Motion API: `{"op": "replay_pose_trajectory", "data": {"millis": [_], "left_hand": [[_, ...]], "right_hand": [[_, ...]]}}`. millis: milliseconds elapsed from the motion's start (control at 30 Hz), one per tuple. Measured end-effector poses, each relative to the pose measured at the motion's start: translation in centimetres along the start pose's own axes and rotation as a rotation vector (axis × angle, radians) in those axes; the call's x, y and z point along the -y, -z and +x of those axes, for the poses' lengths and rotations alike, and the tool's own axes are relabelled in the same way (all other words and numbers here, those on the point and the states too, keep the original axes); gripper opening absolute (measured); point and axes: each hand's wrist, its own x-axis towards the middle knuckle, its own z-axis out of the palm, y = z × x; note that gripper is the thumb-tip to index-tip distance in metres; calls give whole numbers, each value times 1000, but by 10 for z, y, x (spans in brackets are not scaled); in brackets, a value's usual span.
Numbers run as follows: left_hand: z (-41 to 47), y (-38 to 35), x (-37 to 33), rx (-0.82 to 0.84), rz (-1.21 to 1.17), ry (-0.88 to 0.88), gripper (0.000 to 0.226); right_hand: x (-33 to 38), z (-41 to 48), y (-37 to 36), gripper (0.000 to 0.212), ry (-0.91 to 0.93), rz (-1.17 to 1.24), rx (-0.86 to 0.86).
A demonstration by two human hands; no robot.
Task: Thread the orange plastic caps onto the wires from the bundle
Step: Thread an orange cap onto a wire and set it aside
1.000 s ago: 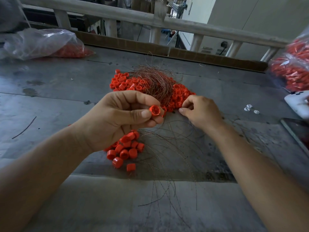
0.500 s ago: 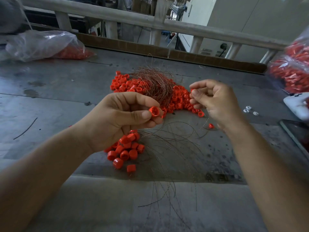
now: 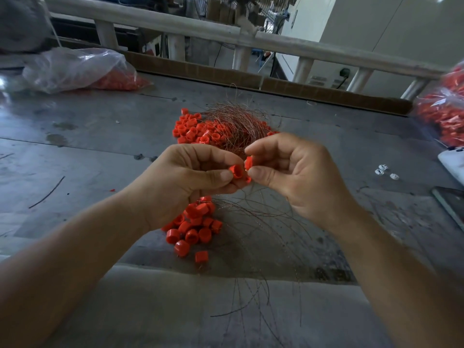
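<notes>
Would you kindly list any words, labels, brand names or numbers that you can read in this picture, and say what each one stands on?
No text can be read anywhere.
On the orange caps: no marking shows.
On the clear bags: no label in view.
On the white object at the right edge: a few dark marks, too small and blurred to read.
On the wall sockets: too small to tell.

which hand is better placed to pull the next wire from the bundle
Right, probably. The right hand has its fingertips just in front of the wire bundle, though it pinches a cap. The left hand is further from it, holding a second cap.
</notes>
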Motion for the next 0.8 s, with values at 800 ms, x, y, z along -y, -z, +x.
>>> {"op": "replay_pose_trajectory", "data": {"millis": [800], "left_hand": [[2, 0, -2, -63, -3, 19, 20]], "right_hand": [[7, 7, 39, 24, 83, -13, -361]]}}
